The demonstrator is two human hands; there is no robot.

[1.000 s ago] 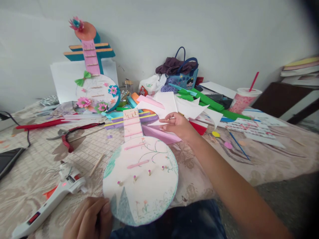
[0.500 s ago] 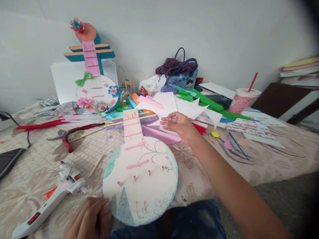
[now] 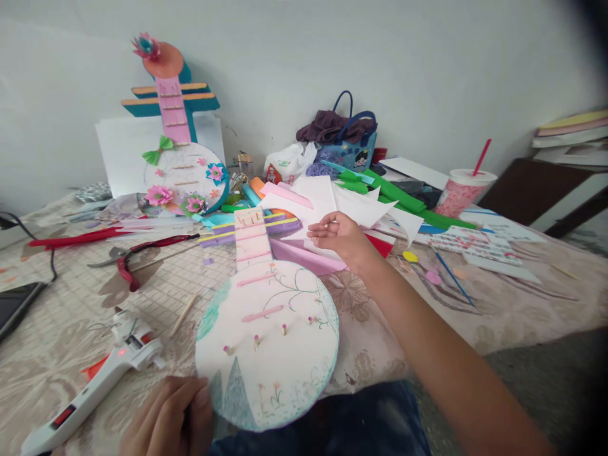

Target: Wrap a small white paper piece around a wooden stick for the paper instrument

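- My left hand point(image 3: 167, 415) pinches the lower left rim of the round white cardboard lute-shaped craft point(image 3: 266, 342) — thumb on top of the painted face, fingers curled under the edge.
- The craft lies flat on the beige patterned tablecloth point(image 3: 71, 329), its round body hanging partly over the table's near edge above my dark blue trousers point(image 3: 342, 424).
- Its pink neck point(image 3: 251, 237) points away from me, crossed by yellow and purple foam strips point(image 3: 280, 225).
- Small pegs point(image 3: 284, 329) and pink bars stand on the round face, with green vines drawn toward the right side.
- My right hand point(image 3: 339, 237) is stretched out beyond the craft, fingers loosely curled over the pile of white paper sheets point(image 3: 327, 199) and the pink foam sheet point(image 3: 304, 256); I cannot tell whether it grips anything.
- A white hot glue gun point(image 3: 95, 386) lies just left of my left hand, nozzle toward the craft.
- Red-handled pliers point(image 3: 128, 256) lie farther back on the left, with a thin wooden stick point(image 3: 184, 313) between them and the craft.
- A finished lute model with pink paper flowers point(image 3: 183, 171) leans upright against the wall — well apart from both hands.
- A pink cup with a red straw point(image 3: 463, 187) stands at the right, behind green foam strips point(image 3: 403, 199).
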